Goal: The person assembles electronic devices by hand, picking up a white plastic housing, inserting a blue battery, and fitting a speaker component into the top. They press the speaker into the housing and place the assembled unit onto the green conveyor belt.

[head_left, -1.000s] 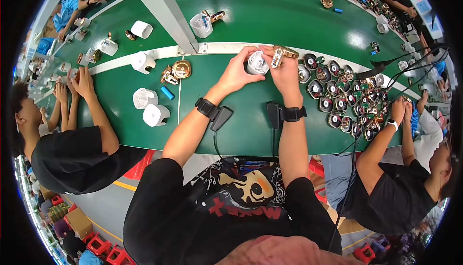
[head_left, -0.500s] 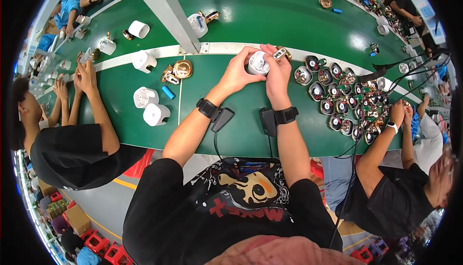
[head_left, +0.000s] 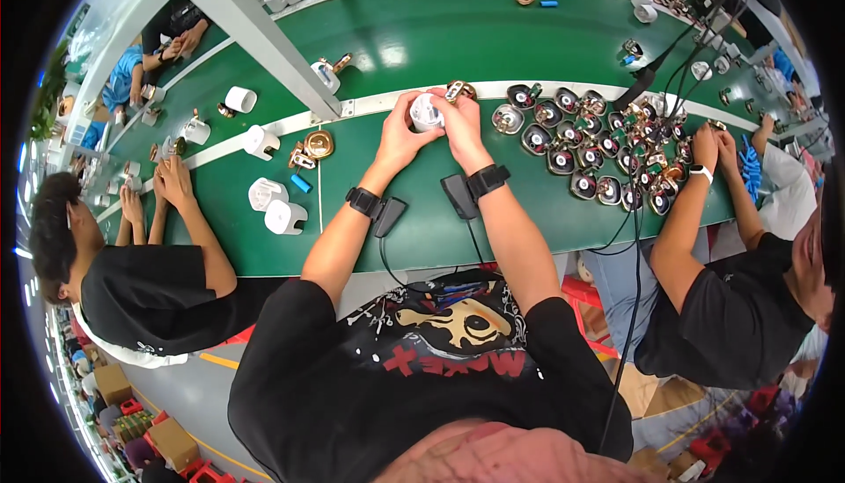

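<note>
My left hand curls around a white cup-shaped plastic housing, its open end with inner ribs facing up. My right hand is closed beside it, thumb reaching over the rim of the housing. At the right fingertips is a gold-coloured part with a pale metal plate; the fingers partly cover it. Both hands are just above the green table. To their left lie a round gold cap, a smaller gold part with a plate and a blue cylindrical cell.
White housings stand left of my arms. A dense group of gold-rimmed round assemblies spreads to the right, with black cables hanging over it. A grey post rises at the divider. Co-workers sit on both sides.
The view has shifted and turned, so the scene sits differently in the picture. My hands still hold the housing and the gold part, the right thumb now further over the rim.
</note>
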Demonstrator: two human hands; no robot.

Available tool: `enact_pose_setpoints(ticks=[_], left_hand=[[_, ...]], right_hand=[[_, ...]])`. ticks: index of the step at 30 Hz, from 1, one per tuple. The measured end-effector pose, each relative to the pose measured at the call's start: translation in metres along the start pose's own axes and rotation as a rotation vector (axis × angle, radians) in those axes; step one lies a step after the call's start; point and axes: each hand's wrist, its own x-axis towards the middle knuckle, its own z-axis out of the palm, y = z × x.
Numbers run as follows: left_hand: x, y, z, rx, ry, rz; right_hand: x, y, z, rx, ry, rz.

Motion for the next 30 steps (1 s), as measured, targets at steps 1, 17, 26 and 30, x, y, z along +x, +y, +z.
enact_pose_setpoints(ticks=[1,17,26,30], left_hand=[[0.004,-0.004,-0.002,0.0,-0.013,0.01],[0.064,-0.051,-0.054,0.58,0.486,0.019],[-0.1,0.062,-0.06,0.66,0.116,-0.037],[-0.146,0.096,-0.109,1.067,0.462,0.069]], right_hand=[[-0.001,0.003,-0.002,0.004,0.001,-0.011],[-0.035,0.008,-0.006,-0.532,-0.093,-0.273],[-0.037,0.014,-0.007,-0.722,-0.166,-0.386],[-0.039,0.012,-0.006,-0.79,-0.167,-0.383]])
